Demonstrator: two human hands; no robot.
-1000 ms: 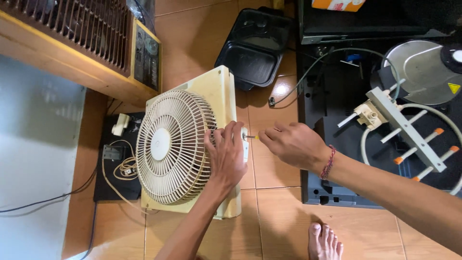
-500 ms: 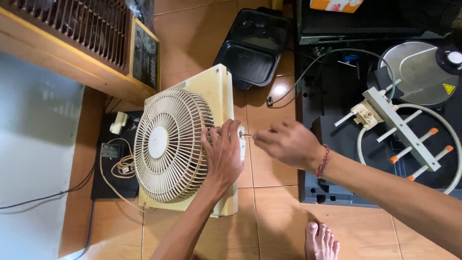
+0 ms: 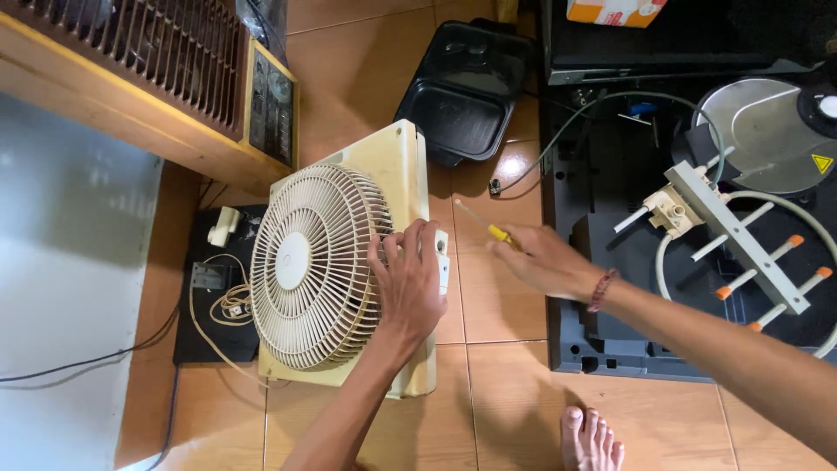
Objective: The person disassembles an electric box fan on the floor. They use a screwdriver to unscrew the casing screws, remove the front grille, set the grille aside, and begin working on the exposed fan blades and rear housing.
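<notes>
A tiled floor is carrying the work. A cream box fan is standing on it, grille still fitted, so the opening-up is judged barely begun. The left hand is lying flat and spread on the grille's right edge, gripping nothing. Just right of it, the right hand is closing its grip on a yellow-handled screwdriver, tip hanging clear of the casing. Any screws are too small to make out; the fan's rear is hidden.

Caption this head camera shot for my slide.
Left hand steadies a cream box fan; right hand lifts a yellow-handled screwdriver.
</notes>
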